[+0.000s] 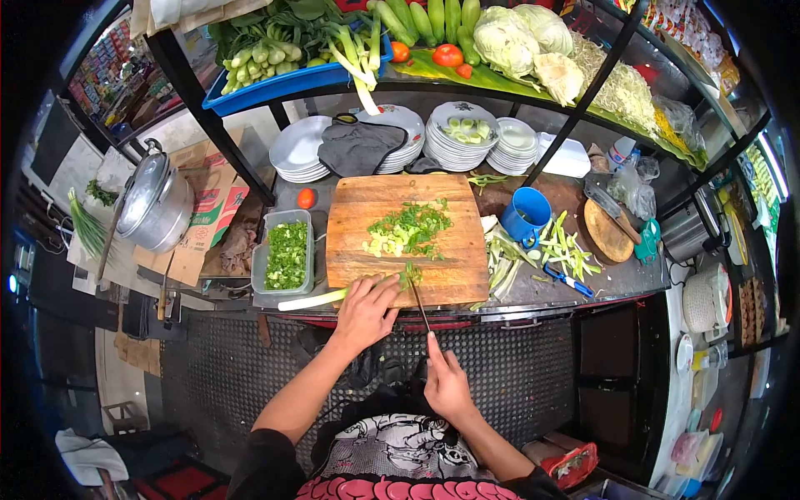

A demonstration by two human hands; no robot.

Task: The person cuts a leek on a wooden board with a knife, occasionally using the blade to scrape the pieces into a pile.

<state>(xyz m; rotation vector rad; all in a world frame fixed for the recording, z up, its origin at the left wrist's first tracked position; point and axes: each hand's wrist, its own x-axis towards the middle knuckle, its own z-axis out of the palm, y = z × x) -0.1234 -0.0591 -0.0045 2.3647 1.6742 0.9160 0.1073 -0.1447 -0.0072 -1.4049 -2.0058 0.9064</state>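
Observation:
On the wooden cutting board (354, 208), my left hand (367, 308) is closed over a spring onion (312, 300). The white end sticks out to the left past the board, and green leaves show beyond my fingertips. My right hand (447, 382) grips a knife (421, 307) by its handle. Its blade points away from me and meets the leafy end, just right of my left fingers. Chopped spring onion (412, 227) lies in a loose heap on the middle of the board. To the left stands a clear plastic container (261, 279) filled with chopped greens (287, 254).
A blue mug (527, 215) and onion trimmings (504, 258) lie right of the board, with a blue-handled peeler (569, 281). Behind are stacked plates (461, 154) under a vegetable shelf. A tomato (307, 198) and a lidded pot (154, 204) are left. A cleaver (612, 210) rests on a round block (607, 237).

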